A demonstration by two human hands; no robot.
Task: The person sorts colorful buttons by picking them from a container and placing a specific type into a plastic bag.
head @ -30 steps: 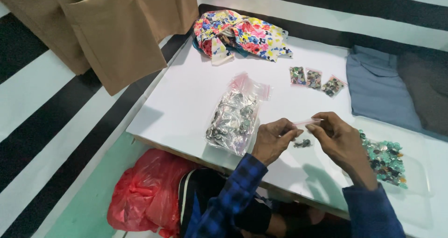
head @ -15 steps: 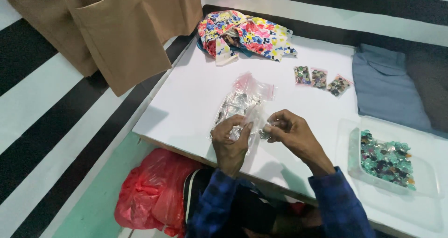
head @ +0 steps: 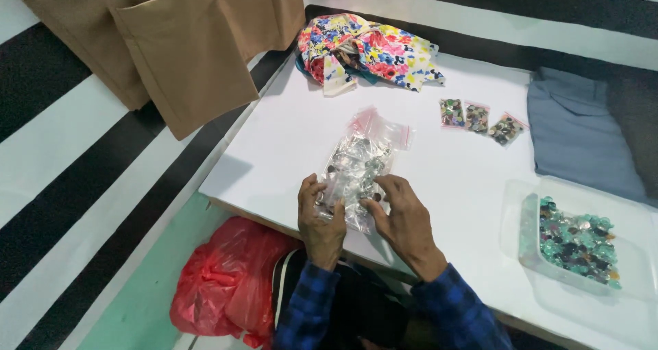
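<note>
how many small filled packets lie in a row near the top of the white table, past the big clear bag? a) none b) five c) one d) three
d, three small packets lie side by side on the white table, beyond the big clear bag that the left hand and right hand both touch.

The lower end of the clear plastic bag of small silvery pieces (head: 353, 175) is covered by the left hand (head: 321, 223) and right hand (head: 404, 223), its contents too small to identify, and beside that bag the white worktop (head: 288, 144) runs off the right edge.
</note>
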